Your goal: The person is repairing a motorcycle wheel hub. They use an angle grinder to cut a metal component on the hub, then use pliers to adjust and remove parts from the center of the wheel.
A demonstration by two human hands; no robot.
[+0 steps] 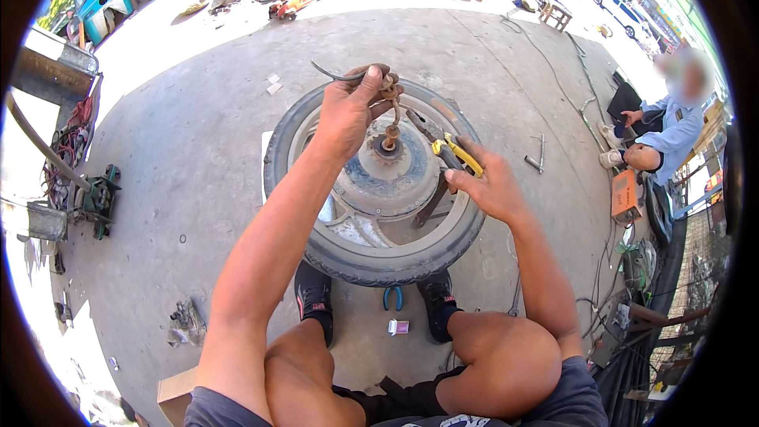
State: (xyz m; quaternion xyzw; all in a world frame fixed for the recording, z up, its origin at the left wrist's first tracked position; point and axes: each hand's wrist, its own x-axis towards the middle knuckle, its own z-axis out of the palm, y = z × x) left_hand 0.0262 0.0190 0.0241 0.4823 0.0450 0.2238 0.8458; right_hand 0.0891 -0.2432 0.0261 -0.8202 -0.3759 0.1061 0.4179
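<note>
A hub-motor wheel (371,269) with a worn black tyre lies flat on its side in front of my feet. From its rusty axle (390,141), at the middle of the grey hub (371,186), a dirty cable (396,115) rises. My left hand (352,111) is closed round the upper part of this cable, and a dark end (326,72) sticks out to the left. What lies between the fingers is partly hidden. My right hand (492,182) grips yellow-and-black pliers (458,156), with the jaws pointing up and left, close to the cable but apart from it.
Blue-handled pliers (393,297) and a small box (398,327) lie between my shoes. An L-shaped wrench (536,155) is on the floor to the right. A seated person (676,126) is further right, beside an orange box (625,196). Hoses (581,103) cross the floor there.
</note>
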